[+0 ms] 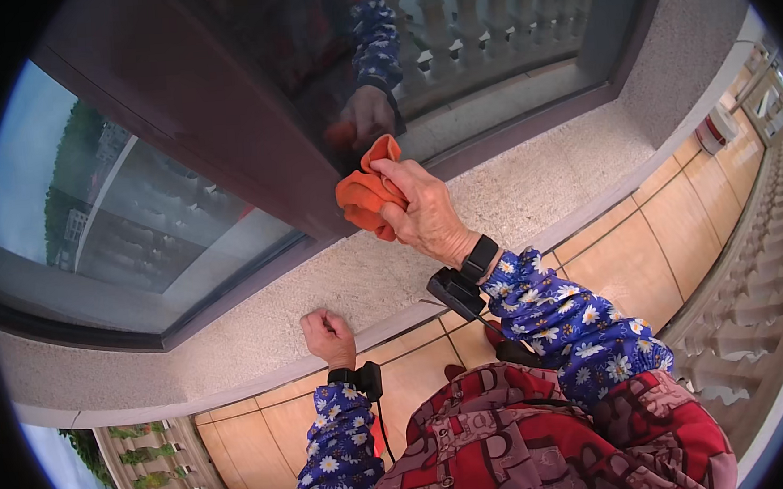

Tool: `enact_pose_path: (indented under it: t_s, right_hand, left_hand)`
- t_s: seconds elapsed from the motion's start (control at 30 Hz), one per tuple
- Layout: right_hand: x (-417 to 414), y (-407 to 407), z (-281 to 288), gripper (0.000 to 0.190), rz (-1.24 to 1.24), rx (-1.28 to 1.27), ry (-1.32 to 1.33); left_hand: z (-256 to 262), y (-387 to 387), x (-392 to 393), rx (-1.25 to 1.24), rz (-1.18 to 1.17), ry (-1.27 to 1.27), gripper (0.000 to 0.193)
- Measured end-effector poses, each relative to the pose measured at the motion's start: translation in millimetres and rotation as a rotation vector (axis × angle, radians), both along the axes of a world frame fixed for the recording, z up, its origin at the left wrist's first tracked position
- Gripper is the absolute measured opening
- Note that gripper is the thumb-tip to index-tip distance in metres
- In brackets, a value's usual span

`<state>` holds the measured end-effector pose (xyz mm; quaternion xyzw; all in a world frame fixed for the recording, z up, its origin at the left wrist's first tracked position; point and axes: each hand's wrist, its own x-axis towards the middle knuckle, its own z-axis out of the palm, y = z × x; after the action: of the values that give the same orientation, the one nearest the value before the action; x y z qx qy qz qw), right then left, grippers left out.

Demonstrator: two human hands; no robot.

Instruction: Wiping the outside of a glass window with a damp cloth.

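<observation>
An orange cloth [370, 195] is bunched in my right hand [426, 209], its folds sticking out past the fingers. The cloth is at the lower corner of a dark window pane [487, 57], by the brown window frame [249, 112]; whether it presses on the frame cannot be told. My left hand [330, 335] is curled into a loose fist with nothing visible in it. It rests at the rough stone sill [381, 292] below the window. Dark straps with small black devices sit on both wrists.
Left of the frame's upright is another glass pane [161, 218] with reflections. Beyond the sill lies a tiled balcony floor [624, 257]. A stone balustrade [738, 310] runs along the right. A white and red bucket [717, 129] stands farther off on the tiles.
</observation>
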<state>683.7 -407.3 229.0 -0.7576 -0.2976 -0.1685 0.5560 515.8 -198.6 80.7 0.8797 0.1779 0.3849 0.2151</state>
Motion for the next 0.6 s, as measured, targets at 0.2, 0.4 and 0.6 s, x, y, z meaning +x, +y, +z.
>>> enact_pose_path:
  t_s: [0.2, 0.4, 0.6]
  right_hand:
    - [-9, 22, -26, 0.049, -0.042, -0.034, -0.017]
    - [-18, 23, -24, 0.046, 0.014, -0.195, 0.216]
    - [-14, 22, -17, 0.054, 0.022, -0.086, 0.079]
  left_hand:
    - [4, -5, 3, -0.005, 0.014, 0.029, 0.002]
    - [4, -1, -4, -0.013, 0.037, 0.057, 0.002]
    - [8, -3, 0, 0.01, 0.044, 0.073, 0.002]
